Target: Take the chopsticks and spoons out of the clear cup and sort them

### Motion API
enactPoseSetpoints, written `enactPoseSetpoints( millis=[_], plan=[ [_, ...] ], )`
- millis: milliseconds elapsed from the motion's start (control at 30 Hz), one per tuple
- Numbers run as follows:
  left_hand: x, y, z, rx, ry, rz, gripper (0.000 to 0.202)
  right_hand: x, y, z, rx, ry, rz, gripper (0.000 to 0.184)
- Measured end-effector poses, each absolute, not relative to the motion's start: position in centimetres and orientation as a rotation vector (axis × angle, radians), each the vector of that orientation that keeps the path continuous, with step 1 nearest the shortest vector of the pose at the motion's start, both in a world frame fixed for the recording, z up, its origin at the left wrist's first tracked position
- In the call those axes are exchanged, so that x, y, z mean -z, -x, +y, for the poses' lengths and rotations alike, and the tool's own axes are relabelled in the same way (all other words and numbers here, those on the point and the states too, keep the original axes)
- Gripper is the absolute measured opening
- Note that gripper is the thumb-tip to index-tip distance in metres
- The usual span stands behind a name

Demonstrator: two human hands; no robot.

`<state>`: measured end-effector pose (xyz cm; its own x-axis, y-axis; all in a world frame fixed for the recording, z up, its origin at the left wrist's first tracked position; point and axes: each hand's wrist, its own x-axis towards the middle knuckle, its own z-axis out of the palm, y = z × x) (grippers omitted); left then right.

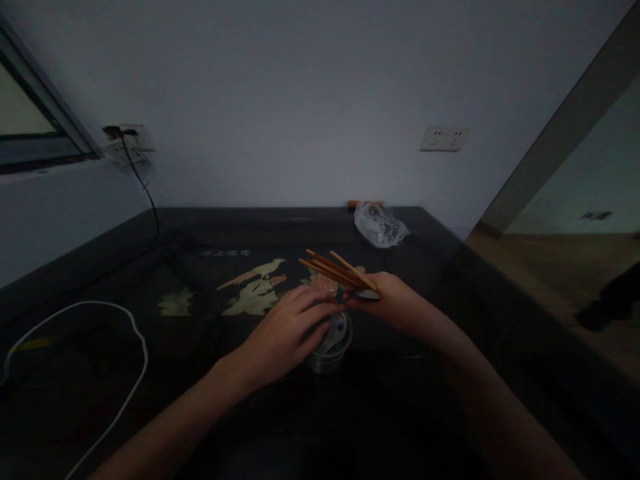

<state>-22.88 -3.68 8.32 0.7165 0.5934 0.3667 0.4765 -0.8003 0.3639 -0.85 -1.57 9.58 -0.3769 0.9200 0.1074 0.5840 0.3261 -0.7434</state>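
Observation:
My right hand (387,300) is closed around a bundle of several brown wooden chopsticks (336,269), whose tips fan out up and to the left. My left hand (290,330) rests with its fingers curled over the top of a small clear glass jar (333,347) standing on the dark table (400,413). Something pale with a blue mark shows inside the jar. The two hands are close together, almost touching above the jar.
A crumpled clear plastic bag (380,227) lies at the table's back edge. A white cable (125,333) loops at the left. A black cord (147,193) runs to a wall socket (127,137). Bird decoration (255,293) marks the tabletop. The table's right edge borders open floor.

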Motion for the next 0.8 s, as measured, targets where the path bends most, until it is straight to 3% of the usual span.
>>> enactPoseSetpoints(
  millis=[367,800],
  plan=[
    [-8.0,22.6,-3.6,-0.562,-2.786,0.795,0.034,-7.3,1.4,-0.7,-0.977,1.241,-2.127,0.032],
    [-8.2,23.4,-3.0,-0.522,-2.860,0.884,0.013,-7.9,1.5,-0.9,-0.940,1.307,-2.179,0.025]
  ],
)
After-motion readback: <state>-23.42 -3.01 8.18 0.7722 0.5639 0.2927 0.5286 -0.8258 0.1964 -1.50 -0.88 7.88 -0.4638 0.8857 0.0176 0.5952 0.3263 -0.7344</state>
